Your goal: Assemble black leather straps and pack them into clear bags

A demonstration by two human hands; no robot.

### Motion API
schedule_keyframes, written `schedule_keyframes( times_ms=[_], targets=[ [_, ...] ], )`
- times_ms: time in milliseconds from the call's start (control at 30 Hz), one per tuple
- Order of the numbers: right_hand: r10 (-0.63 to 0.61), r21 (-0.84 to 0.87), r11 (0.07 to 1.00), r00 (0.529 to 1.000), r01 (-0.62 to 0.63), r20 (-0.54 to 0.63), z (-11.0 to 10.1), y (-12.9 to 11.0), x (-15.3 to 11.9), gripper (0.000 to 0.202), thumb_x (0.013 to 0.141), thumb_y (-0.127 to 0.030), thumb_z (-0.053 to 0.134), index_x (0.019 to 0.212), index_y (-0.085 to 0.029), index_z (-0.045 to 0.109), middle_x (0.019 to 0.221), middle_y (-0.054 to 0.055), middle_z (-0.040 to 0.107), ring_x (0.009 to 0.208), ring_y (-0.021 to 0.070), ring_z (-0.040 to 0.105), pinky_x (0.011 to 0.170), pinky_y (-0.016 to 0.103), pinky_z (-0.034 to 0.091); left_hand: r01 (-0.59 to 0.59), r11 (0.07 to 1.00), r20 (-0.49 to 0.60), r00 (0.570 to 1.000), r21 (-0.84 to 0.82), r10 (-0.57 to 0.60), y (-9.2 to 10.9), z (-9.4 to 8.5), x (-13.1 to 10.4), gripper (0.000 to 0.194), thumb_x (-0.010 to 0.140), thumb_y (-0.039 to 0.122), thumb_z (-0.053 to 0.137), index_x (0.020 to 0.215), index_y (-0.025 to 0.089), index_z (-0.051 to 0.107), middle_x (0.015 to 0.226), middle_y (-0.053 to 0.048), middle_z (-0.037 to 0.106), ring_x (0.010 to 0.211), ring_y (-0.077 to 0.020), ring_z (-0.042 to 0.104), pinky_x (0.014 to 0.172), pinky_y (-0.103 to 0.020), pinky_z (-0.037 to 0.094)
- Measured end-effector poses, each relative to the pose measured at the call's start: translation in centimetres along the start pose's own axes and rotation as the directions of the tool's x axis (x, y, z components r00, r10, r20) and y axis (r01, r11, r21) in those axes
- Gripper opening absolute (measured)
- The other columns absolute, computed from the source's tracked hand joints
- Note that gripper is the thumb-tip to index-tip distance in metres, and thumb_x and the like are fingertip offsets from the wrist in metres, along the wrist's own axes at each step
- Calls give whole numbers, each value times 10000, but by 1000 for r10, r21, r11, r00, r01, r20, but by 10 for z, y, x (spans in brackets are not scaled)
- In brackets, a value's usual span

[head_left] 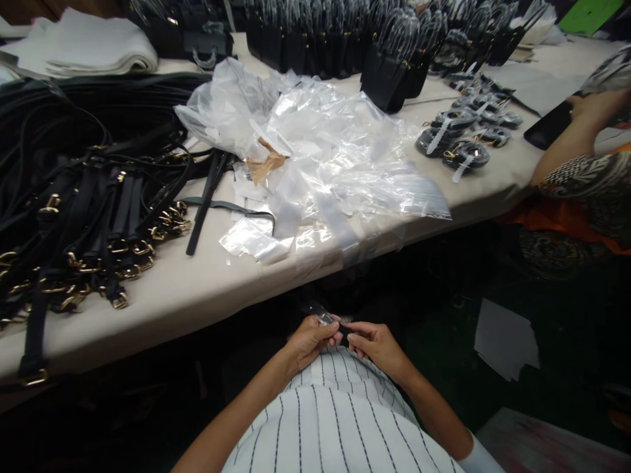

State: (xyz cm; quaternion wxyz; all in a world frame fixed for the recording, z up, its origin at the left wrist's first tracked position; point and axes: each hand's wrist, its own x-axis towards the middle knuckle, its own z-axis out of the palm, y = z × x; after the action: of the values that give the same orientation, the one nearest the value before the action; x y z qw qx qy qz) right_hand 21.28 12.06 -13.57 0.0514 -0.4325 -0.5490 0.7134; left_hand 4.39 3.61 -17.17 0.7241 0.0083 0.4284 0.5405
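Note:
Close to my lap, below the table edge, both hands pinch a black strap (344, 335). My left hand (311, 339) is closed on one part of it, where a bit of shiny clear plastic (321, 314) sticks out past the fingers. My right hand (375, 344) grips the strap just beside it, thumb against forefinger. Most of the strap is hidden by my fingers, so its length and any buckle cannot be made out.
A heap of black straps with gold buckles (118, 246) covers the table's left. Clear plastic sleeves (335, 157) pile up mid-table. Wrapped strap coils (466, 154) lie to the right; black handbags (389, 72) stand behind. Another person's arm (566, 141) reaches in at right.

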Motion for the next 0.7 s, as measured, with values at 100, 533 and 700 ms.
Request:
schedule_keyframes(
  times_ms=[100,533,700],
  targets=[
    [-86,-125,989,996,81,-33,6,-8,6,363,793,-334,657,1111,-167,711,706,27,692,489,98,490,493,249,394,8,1000,1,1000,28,-8,-3,4,3,371,665,285,832,939,85,681,631,-48,676,518,-65,577,532,-150,451],
    [-146,-44,987,976,155,161,-5,-2,13,484,842,-397,637,1271,-185,563,1063,81,698,973,215,652,889,375,512,-65,998,-7,998,-2,65,0,-8,5,340,701,292,805,954,106,674,647,-20,659,541,-53,557,566,-152,445],
    [-166,-238,953,980,189,111,-14,-4,2,317,892,-370,570,1129,-208,704,928,56,721,802,204,637,750,339,515,-51,999,4,999,6,51,0,-8,6,368,674,286,826,945,91,671,627,-38,668,510,-59,564,530,-149,436]
  ],
)
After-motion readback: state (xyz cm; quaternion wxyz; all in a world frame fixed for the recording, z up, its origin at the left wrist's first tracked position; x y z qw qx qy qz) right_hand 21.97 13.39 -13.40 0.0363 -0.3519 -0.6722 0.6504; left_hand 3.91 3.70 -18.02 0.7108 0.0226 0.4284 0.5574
